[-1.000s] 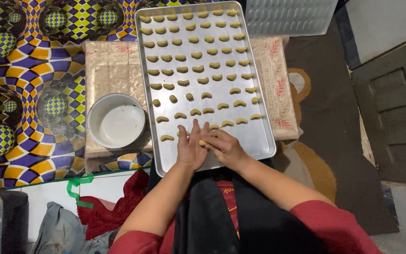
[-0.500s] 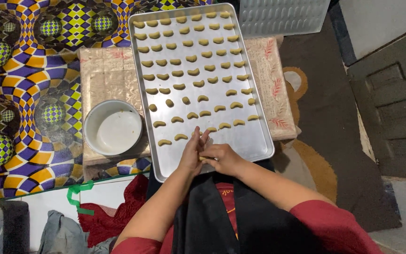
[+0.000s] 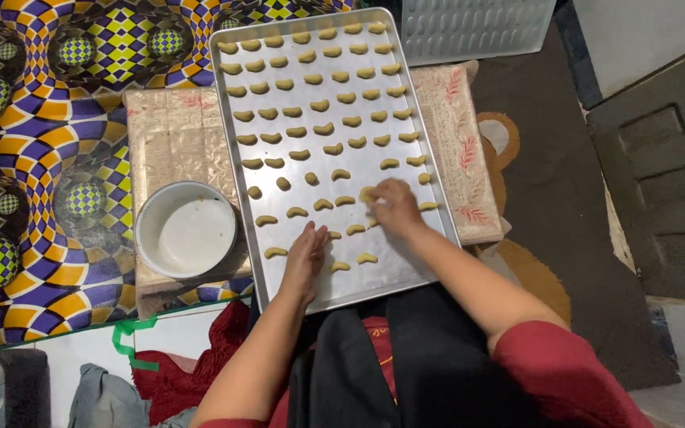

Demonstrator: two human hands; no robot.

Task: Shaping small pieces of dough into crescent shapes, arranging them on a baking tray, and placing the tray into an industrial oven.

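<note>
Closest to me is the black apron (image 3: 406, 357) on my lap. Just past it is the near edge of the big silver baking tray (image 3: 438, 198).

My left hand (image 3: 304, 257) lies flat on the tray at about 7 o'clock, fingers straight and close together, holding nothing. It rests just beside a little curved dough piece (image 3: 336, 266).

My right hand (image 3: 394, 208) is a bit farther in, near the middle of the tray. Its fingers are curled down around a small crescent of dough (image 3: 367, 192). I think it is setting that piece into its row. To do this well, I would put it down softly so the curve stays, and line it up with its neighbors without touching them.

The tray holds many rows of pale crescent cookies (image 3: 323, 103), all apart from each other. The far rows look full. The near rows have gaps.

At 9 o'clock from the tray sits a round white bowl (image 3: 186, 230). It looks empty, with a whitish bottom.

At 1 o'clock, past the tray, lies a grey mold tray (image 3: 477, 28) with long dents. I see nothing in them.
</note>
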